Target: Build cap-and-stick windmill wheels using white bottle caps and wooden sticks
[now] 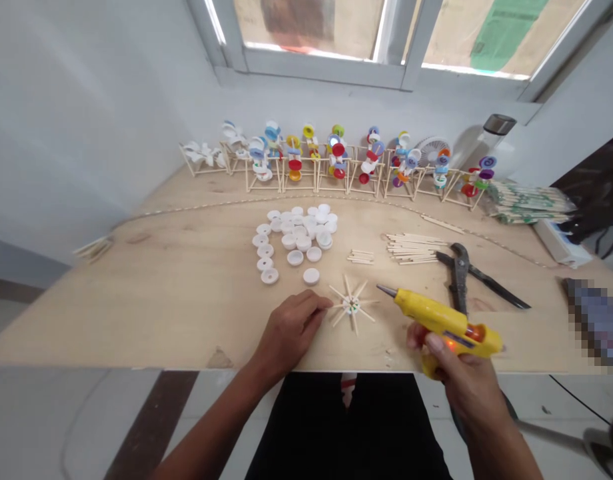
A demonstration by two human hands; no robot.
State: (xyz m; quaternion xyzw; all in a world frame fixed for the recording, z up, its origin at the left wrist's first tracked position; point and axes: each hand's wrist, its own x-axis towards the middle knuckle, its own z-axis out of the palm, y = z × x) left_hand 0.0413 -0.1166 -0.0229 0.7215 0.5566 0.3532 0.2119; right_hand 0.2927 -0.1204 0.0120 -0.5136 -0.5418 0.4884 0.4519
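Observation:
My right hand [466, 383] is wrapped round the handle of a yellow hot glue gun [431, 313], whose metal nozzle points left, above the table. A wheel of wooden sticks [351, 305] lies flat on the wood, its sticks spreading from a small white and green hub. My left hand [294, 327] rests on the table at the wheel's left side, thumb and forefinger pinched on the outer end of one stick. Beyond the wheel lie many white bottle caps [301, 233], a few short sticks [361, 257] and a pile of longer sticks [416, 249].
Black-handled pliers [459, 277] lie at the right. Along the wall stands a row of stick frames [331, 163] carrying coloured caps. Bagged sticks [529, 202], a power strip [561, 243], a bottle [486, 143] and a small fan [433, 152] are at the back right.

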